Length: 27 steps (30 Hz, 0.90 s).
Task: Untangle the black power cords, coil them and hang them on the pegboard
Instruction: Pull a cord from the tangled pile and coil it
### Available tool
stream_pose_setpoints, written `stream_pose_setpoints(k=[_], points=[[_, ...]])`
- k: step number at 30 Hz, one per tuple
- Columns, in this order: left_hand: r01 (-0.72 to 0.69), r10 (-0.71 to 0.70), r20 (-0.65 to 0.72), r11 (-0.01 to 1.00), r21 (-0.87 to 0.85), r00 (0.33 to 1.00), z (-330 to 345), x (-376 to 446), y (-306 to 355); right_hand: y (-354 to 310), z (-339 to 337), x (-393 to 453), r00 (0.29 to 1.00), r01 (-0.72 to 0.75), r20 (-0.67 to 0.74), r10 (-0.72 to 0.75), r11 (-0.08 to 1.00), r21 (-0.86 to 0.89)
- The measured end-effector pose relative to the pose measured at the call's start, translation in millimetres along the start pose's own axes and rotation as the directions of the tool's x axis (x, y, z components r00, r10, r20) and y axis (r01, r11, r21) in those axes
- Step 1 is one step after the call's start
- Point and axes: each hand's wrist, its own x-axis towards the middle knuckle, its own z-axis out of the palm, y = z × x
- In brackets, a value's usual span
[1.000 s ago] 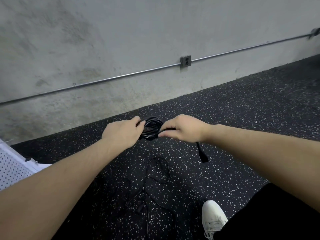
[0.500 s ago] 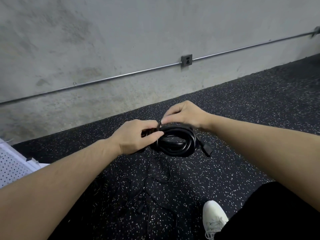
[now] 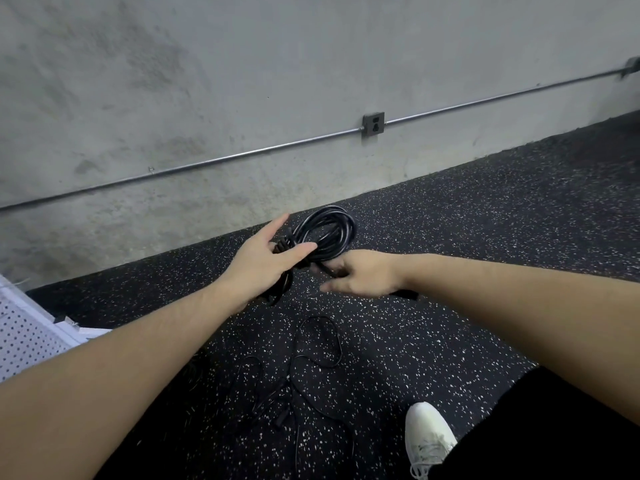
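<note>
**A:** What is in the hands, and has anything moved?

**B:** A coiled black power cord (image 3: pixel 327 232), wound into several glossy loops, is held in the air over a dark speckled floor (image 3: pixel 485 220), close to the foot of a grey concrete wall (image 3: pixel 207 81). Half a second ago the coil lay almost flat between the hands, and its plug end stuck out to the right. Now the coil has swung up and away from the person. The right hand, which pinched the top of the coil before, has dropped below it.

**B:** Which way does it point?

**A:** The oval of loops runs from lower left to upper right, its far end tipped toward the wall. A knotted or wrapped bunch sits at the lower left end, and a short tail hangs beneath it.

**A:** And the hands?

**B:** The left hand (image 3: pixel 266 261) holds that bunched end, thumb across the strands, forefinger stretched straight toward the wall. The right hand (image 3: pixel 363 275) is blurred; its fingers reach left under the coil and seem curled round a strand, though I cannot be sure.

**A:** Anything else nearby?

**B:** A thinner black cord (image 3: pixel 311 362) lies loose on the floor below. A white pegboard (image 3: pixel 24 341) shows at the left edge, and a white shoe (image 3: pixel 427 434) at the bottom.
</note>
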Motion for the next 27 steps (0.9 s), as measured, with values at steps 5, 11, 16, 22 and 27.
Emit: stream_pose_setpoints(k=[5,11,16,22,27], points=[[0.122,-0.124,-0.059,0.992,-0.034,0.99,-4.3,5.1,-11.2,-9.1,-11.5,-12.1,0.992,0.052,-0.109,-0.069,0.988,-0.147],[0.209,-0.206,-0.066,0.977,0.038,0.976,-11.6,6.5,-19.6,-15.0,-21.2,-7.9,0.949,0.119,-0.311,-0.056,0.975,0.187],[0.202,-0.198,-0.053,0.975,0.093,0.979,-11.7,7.4,-24.4,-13.3,-25.6,-17.1,0.988,0.153,-0.091,-0.124,0.742,0.652],[0.22,-0.219,-0.062,0.975,0.022,0.974,-14.1,10.8,-22.0,-21.8,-31.1,-12.5,0.96,0.24,-0.251,-0.12,0.815,0.527],[0.259,-0.259,0.01,0.96,-0.108,0.966,-10.8,11.1,-21.5,-27.0,-30.2,-9.5,0.93,0.225,-0.354,-0.098,0.914,0.337]])
